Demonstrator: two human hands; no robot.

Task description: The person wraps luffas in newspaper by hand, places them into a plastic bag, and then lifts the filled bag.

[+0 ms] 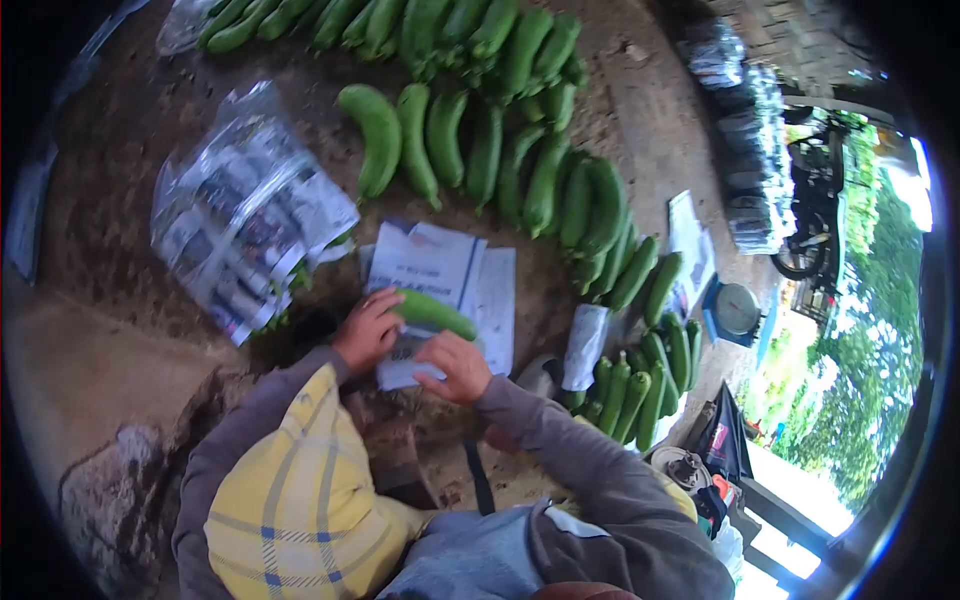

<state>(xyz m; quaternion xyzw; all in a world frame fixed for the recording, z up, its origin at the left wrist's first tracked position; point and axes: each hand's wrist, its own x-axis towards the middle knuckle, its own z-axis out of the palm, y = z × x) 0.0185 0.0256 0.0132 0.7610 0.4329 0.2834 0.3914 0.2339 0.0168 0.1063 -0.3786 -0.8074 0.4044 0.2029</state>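
A long green gourd lies across printed paper sheets on the ground in front of me. My left hand has its fingers curled over the gourd's left end. Just below the gourd, my right hand hovers over or touches the paper's near part, thumb apart from its bent fingers. Whether it pinches the paper's edge is hard to see. More sheets lie under and beside the top one.
Rows of green gourds stretch across the far side and right. A plastic bag of newspaper-wrapped bundles sits to the left. One paper-wrapped roll lies right. Beyond are a scale, stacked wrapped bundles and a motorbike.
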